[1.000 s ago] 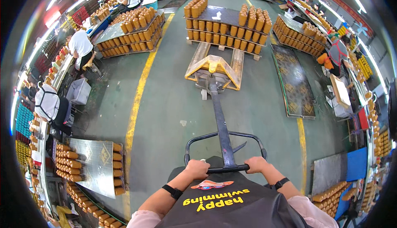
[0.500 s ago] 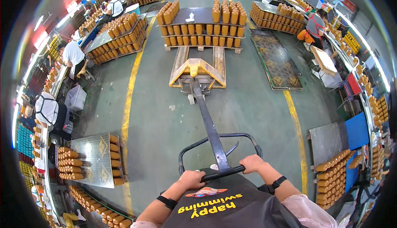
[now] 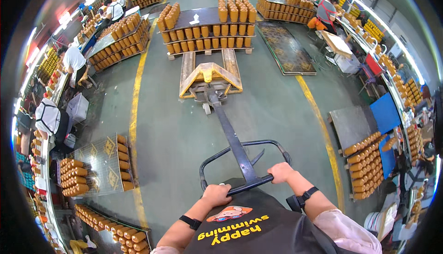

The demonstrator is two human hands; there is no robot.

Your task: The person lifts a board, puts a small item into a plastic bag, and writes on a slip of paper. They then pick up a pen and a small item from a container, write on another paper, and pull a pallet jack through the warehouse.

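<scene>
My left hand (image 3: 217, 194) is wrapped round the near bar of a black looped handle (image 3: 251, 184), at its left end. At the bar's right end my right hand (image 3: 281, 173) grips the same handle. A dark shaft (image 3: 228, 125) runs from it to a yellow pallet jack (image 3: 208, 76), whose forks reach under a load ahead. That load is a tiered pallet stack (image 3: 207, 32) of brown, bottle-shaped pieces between dark boards, with a small white item (image 3: 195, 19) on top. Both my wrists wear black bands, and a dark apron covers my front.
Yellow floor lines (image 3: 134, 115) run along both sides of the aisle. Loaded boards (image 3: 99, 164) stand at left, more racks (image 3: 367, 162) at right. A flat dark board (image 3: 286, 49) lies right of the load. Several people work at side benches; a grey bin (image 3: 77, 106) stands near the left ones.
The pallet stack and the jack's yellow body have shifted left in view, and the shaft slants more. Both hands stay on the handle. The side racks sit slightly differently in the picture.
</scene>
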